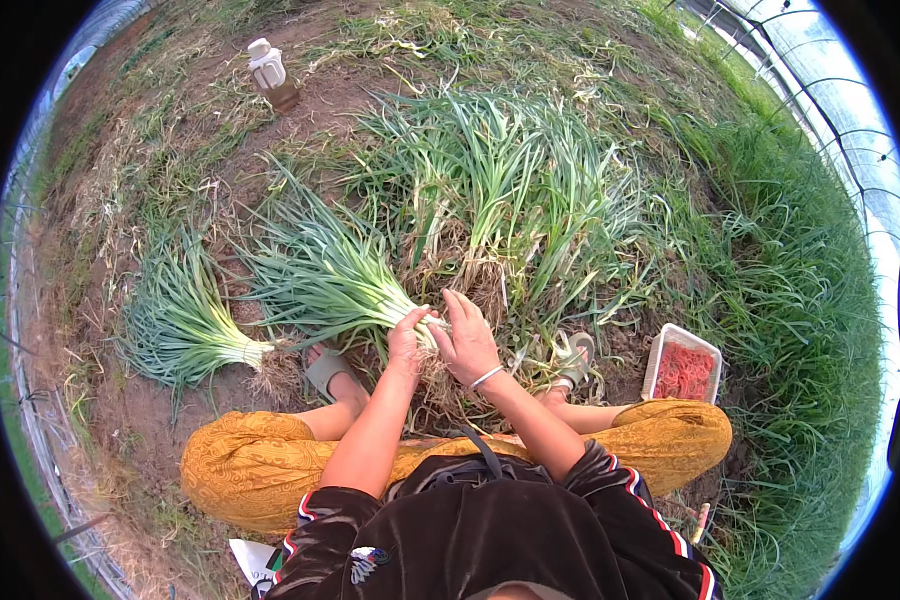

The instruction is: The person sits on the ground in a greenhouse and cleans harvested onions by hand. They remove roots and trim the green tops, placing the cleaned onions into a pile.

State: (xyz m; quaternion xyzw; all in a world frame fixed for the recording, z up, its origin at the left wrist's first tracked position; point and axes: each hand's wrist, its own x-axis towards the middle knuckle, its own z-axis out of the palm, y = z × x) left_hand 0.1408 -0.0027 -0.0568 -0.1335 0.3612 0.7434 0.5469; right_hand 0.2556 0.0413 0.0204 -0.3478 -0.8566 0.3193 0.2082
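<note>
My left hand [406,339] is closed around the white stems of a bunch of scallion-like greens [345,285]. The leaves fan out to the upper left, and stringy roots [436,367] hang below the grip. Against the right side of the stems rests my right hand [468,342], its fingers extended and its thumb towards the bunch. A second bunch [210,330] lies on the soil at the left, tied near its roots. Beyond my hands a loose heap of the same plants [502,172] lies with roots towards me.
A white plastic basket [655,367] of red rubber bands [684,371] stands by my right knee. A jug with brownish liquid [276,79] is on the soil at the far left. Tall green plants [795,315] grow along the right. My sandalled feet flank the work.
</note>
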